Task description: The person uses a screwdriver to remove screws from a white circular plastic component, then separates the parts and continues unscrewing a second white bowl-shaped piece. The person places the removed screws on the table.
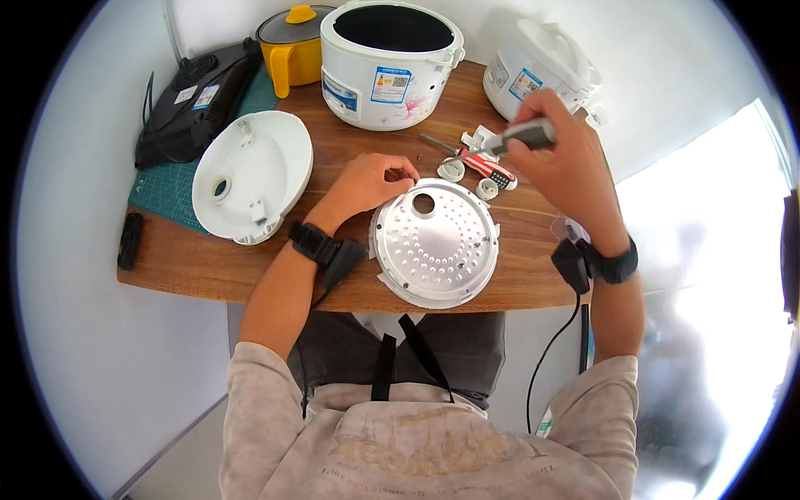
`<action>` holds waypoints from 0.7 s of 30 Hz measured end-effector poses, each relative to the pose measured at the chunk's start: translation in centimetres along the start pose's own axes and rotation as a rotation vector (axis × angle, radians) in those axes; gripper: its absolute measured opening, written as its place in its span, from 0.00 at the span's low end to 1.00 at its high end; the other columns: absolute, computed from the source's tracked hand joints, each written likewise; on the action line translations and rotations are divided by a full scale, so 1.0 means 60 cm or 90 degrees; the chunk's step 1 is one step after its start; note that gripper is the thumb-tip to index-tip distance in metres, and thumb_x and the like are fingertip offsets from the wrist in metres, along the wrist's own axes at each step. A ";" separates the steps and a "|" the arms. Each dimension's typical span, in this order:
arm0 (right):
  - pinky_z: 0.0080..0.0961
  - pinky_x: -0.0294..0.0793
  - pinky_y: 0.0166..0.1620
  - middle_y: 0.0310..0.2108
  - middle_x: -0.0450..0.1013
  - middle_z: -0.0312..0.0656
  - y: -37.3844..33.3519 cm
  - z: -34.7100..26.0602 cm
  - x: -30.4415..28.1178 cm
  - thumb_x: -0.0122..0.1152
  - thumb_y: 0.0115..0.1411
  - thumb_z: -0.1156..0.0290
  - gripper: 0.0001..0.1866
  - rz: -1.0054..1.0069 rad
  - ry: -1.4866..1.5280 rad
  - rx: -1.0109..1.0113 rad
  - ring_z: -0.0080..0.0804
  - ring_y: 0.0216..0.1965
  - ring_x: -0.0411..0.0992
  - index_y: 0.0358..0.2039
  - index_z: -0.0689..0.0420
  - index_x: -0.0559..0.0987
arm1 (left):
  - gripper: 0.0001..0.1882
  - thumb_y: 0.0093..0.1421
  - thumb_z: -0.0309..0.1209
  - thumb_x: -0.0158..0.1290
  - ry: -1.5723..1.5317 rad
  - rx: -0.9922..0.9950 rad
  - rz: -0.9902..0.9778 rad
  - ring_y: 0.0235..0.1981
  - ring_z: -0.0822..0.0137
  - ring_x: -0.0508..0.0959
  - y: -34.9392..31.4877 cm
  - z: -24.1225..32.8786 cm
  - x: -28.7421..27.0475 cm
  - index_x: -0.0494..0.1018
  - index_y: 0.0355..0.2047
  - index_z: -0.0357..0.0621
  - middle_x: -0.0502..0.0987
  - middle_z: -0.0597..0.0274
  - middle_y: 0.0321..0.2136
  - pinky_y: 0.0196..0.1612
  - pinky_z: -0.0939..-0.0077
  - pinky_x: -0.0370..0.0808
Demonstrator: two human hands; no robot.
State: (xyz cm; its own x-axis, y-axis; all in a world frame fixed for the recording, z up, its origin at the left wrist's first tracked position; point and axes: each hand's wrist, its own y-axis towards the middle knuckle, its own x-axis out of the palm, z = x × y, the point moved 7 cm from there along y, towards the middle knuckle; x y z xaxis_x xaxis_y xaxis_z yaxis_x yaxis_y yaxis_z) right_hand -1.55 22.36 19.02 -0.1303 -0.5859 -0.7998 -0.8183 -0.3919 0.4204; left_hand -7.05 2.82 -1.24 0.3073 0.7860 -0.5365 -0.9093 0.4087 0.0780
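Note:
My right hand (567, 158) is raised and wrapped round the grey handle of a screwdriver (533, 133). Its shaft slants down and left, over small white parts. My left hand (367, 187) rests with curled fingers at the upper left rim of a round dimpled metal inner lid (437, 250), which has one large hole. Whatever its fingertips pinch is too small to make out. Just beyond the disc lie a round white plastic cap (451, 171), a smaller white cap (487, 189), a white bracket (477, 138) and a red-and-black-handled tool (498, 173).
A white rice cooker body (379, 104) stands open at the back. A second white cooker (533, 67) is at right, a yellow pot (307, 62) at back left. A white lid shell (279, 158) leans over the green mat (167, 196), near a black appliance (187, 125). A black cable (130, 242) lies far left.

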 end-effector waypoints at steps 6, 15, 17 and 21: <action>0.25 0.79 0.41 0.35 0.79 0.41 -0.114 0.115 -0.040 0.61 0.57 0.78 0.13 0.148 0.191 0.193 0.26 0.35 0.78 0.42 0.58 0.71 | 0.09 0.59 0.34 0.61 0.052 -0.014 0.015 0.37 0.66 0.84 -0.006 0.021 -0.002 0.81 0.39 0.48 0.85 0.62 0.35 0.41 0.69 0.79; 0.27 0.81 0.43 0.40 0.75 0.45 -0.321 0.185 -0.026 0.57 0.58 0.82 0.11 0.315 0.421 0.356 0.29 0.41 0.76 0.42 0.59 0.69 | 0.08 0.59 0.29 0.60 0.087 0.081 0.049 0.36 0.66 0.79 -0.024 0.071 -0.020 0.79 0.38 0.42 0.81 0.64 0.37 0.38 0.74 0.77; 0.27 0.81 0.42 0.40 0.75 0.44 -0.362 0.188 -0.027 0.56 0.59 0.82 0.12 0.323 0.419 0.387 0.29 0.40 0.76 0.42 0.58 0.69 | 0.06 0.59 0.29 0.59 0.119 0.104 0.048 0.38 0.64 0.78 -0.025 0.093 -0.018 0.78 0.36 0.42 0.80 0.63 0.38 0.38 0.73 0.76; 0.27 0.81 0.41 0.40 0.76 0.45 -0.422 0.191 -0.034 0.55 0.60 0.82 0.12 0.356 0.457 0.416 0.30 0.40 0.76 0.43 0.58 0.69 | 0.07 0.58 0.32 0.59 0.188 0.190 -0.004 0.43 0.56 0.75 -0.040 0.151 0.020 0.79 0.33 0.42 0.79 0.60 0.36 0.49 0.64 0.73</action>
State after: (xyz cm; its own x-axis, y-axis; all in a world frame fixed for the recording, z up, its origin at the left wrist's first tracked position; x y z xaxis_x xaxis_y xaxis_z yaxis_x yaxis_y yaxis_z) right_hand 13.00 41.59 5.10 -0.3916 -0.9189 -0.0470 -0.9099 0.3792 0.1681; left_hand -1.98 6.99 5.52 0.1800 0.6335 -0.7525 -0.7733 0.5639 0.2898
